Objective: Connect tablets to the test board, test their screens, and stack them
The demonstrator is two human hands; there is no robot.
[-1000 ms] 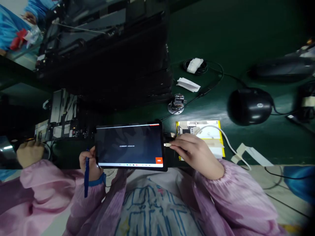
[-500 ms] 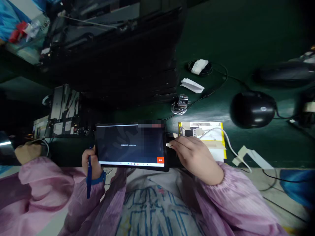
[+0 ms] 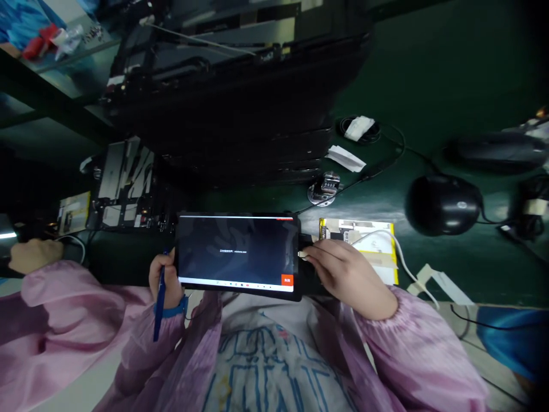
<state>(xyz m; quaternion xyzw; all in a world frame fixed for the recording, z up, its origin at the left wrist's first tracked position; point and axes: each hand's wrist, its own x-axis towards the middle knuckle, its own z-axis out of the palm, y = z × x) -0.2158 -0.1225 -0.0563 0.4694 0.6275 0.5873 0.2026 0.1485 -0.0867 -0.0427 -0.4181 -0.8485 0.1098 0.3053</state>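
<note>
A: We hold the tablet (image 3: 237, 256) flat and close to our chest, at the near edge of the worktop (image 3: 429, 74). Our left hand (image 3: 165, 280) grips its left edge, fingers curled under, with a blue pen (image 3: 160, 306) pinched in the same hand.

B: And our right hand (image 3: 349, 274) is closed on the plug (image 3: 302, 254) of the white cable (image 3: 397, 246), right at the tablet's right edge. We cannot tell whether the plug is seated or just touching the port.

A: That is our risk. If we push at an angle, the small metal tip could bend or scrape the port. The tablet is a thin, rigid slab with a glossy glass face, so it may slip from a one-sided grip.

B: The pen crowds that grip too; its hard tip sits near the glass and could mark it. And the cable is soft and loops back over the yellow-edged pad (image 3: 377, 252), so a tug might drag that flat piece along.

A: Further out, a rounded, shiny black mouse (image 3: 444, 204) and a small chrome counter (image 3: 323, 189) sit on the dark green mat, well apart from us.

B: At far left another person's hand (image 3: 30, 254), in a pink sleeve like ours, rests by bare circuit boards (image 3: 124, 194).
</note>
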